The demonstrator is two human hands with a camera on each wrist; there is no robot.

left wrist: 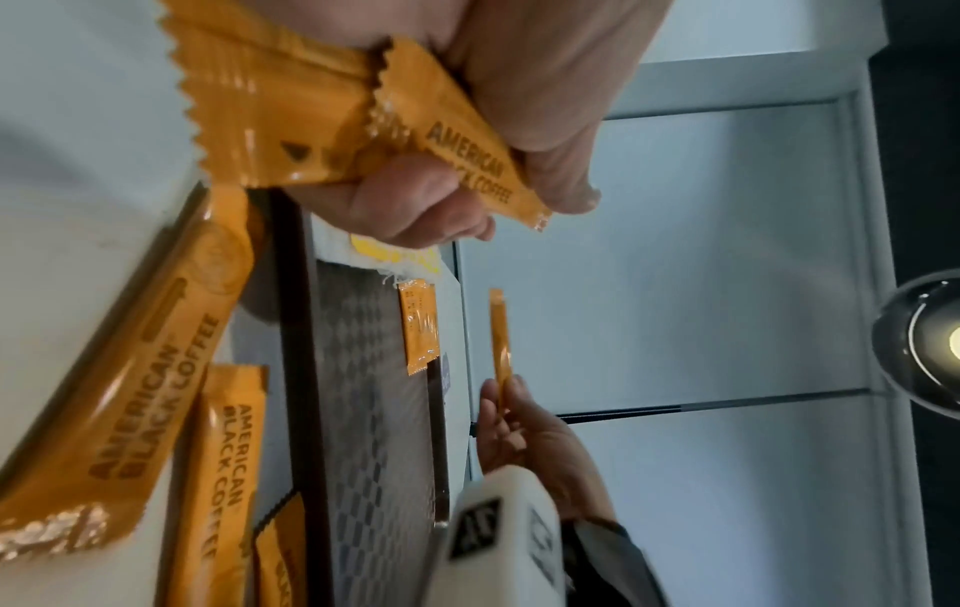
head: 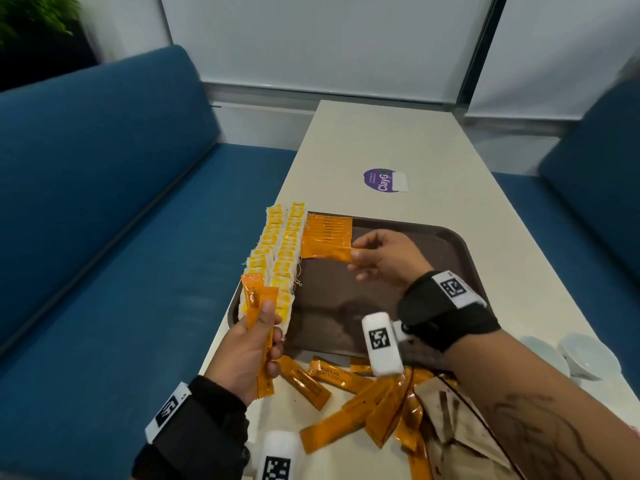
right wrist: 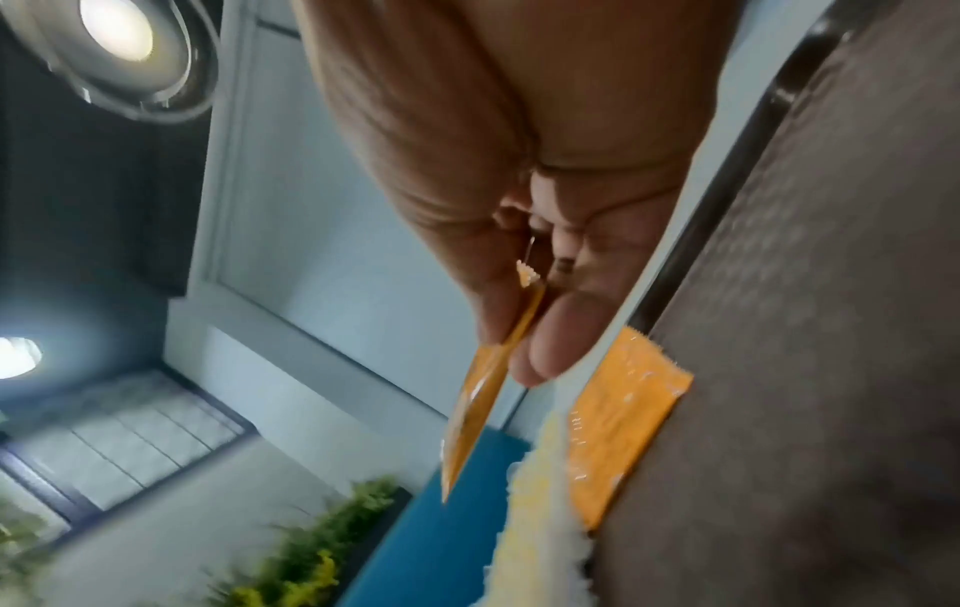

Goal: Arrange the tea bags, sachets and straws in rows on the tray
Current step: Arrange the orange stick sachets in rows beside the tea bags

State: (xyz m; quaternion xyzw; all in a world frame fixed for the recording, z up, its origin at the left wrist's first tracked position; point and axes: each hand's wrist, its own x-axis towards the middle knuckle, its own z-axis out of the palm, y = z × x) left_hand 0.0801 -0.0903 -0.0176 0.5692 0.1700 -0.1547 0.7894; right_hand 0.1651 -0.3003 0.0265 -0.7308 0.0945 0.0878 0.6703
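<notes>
A brown tray lies on the white table. Two rows of yellow tea bags run along its left edge. Beside them sits a row of orange coffee sachets at the far left corner. My right hand pinches one orange sachet at the near end of that row; in the right wrist view this sachet shows edge-on between thumb and fingers. My left hand grips two orange sachets upright over the tray's near left corner; the left wrist view shows them in my fist.
Several loose orange sachets lie heaped on the table in front of the tray, next to brown paper wrappers. White bowls stand at the right edge. A purple sticker marks the far tabletop. Blue benches flank the table.
</notes>
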